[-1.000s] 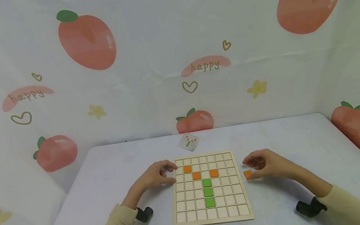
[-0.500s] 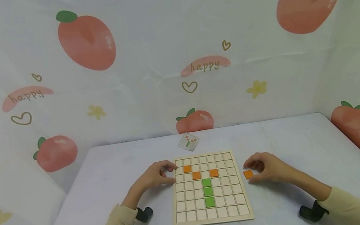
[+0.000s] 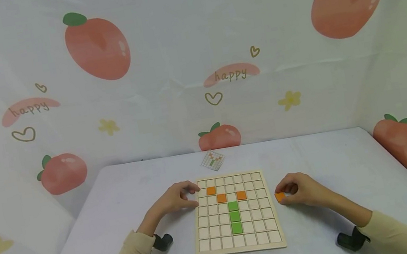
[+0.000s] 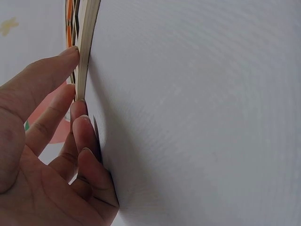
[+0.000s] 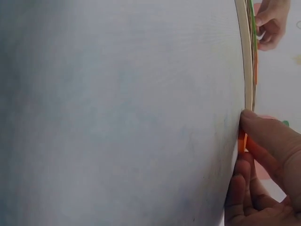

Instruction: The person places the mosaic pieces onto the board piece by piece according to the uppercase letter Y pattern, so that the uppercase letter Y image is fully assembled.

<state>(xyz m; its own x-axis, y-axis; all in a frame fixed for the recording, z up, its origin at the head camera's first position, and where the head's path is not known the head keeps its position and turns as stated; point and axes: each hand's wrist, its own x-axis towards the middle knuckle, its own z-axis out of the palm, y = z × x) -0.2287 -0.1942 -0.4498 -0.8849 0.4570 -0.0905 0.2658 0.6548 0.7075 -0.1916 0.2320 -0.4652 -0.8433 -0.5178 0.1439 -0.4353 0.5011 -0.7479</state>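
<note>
A pale wooden grid board [image 3: 257, 213] lies on the white table, with orange and green square tiles in some of its cells. My left hand [image 3: 177, 197] rests at the board's left side, its thumb and index fingertips against the edge [image 4: 83, 70]; the other fingers lie low beside it on the table. Just off the board's right side, my right hand [image 3: 304, 188] pinches a loose orange tile [image 3: 279, 196] between thumb and fingers. In the right wrist view, the orange tile [image 5: 241, 142] shows edge-on below the thumb, close to the tabletop, partly hidden by the fingers.
Behind the board lies a small card [image 3: 212, 160] printed with a coloured grid pattern. On the board, three green tiles [image 3: 235, 216] form a column, and orange tiles [image 3: 211, 191] sit above it. A curtain with fruit prints [image 3: 163, 84] hangs behind the table.
The right hand's thumb and fingers have parted from the orange tile, shifted slightly, then closed in on it again. The left hand and board stay put.
</note>
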